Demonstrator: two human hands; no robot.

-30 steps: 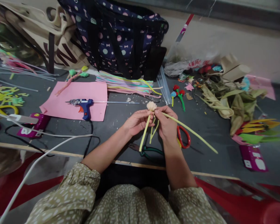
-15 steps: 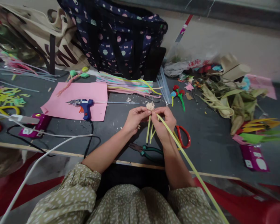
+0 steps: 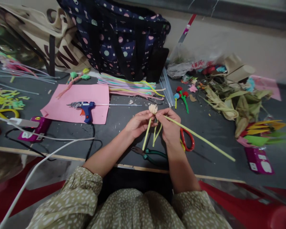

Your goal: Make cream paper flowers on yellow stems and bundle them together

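Observation:
Between my fingertips is a small cream flower head (image 3: 153, 109) made of fuzzy loops. My left hand (image 3: 138, 124) pinches just below it, and a pale yellow pipe cleaner (image 3: 146, 135) hangs down from there. My right hand (image 3: 169, 126) pinches beside the flower's base; the long end of a yellow pipe cleaner (image 3: 202, 136) sticks out to the right over the table. A bent yellow loop (image 3: 157, 136) dangles between the hands. Below them lie pliers with green handles (image 3: 154, 154), and red-handled scissors (image 3: 190, 140) are partly hidden behind my right wrist.
A blue hot glue gun (image 3: 87, 111) lies on a pink sheet (image 3: 97, 92) at left, its black cord running to the table edge. Coloured pipe cleaners (image 3: 128, 86) lie before a navy bag (image 3: 119, 38). Dried husks (image 3: 243, 111) are heaped at right. A white cable (image 3: 47, 156) crosses the left.
The long yellow pipe cleaner has swung up, from hanging toward my lap to pointing right across the table. The hanging stem's lower end has shifted left. Both hands keep their pinch near the flower.

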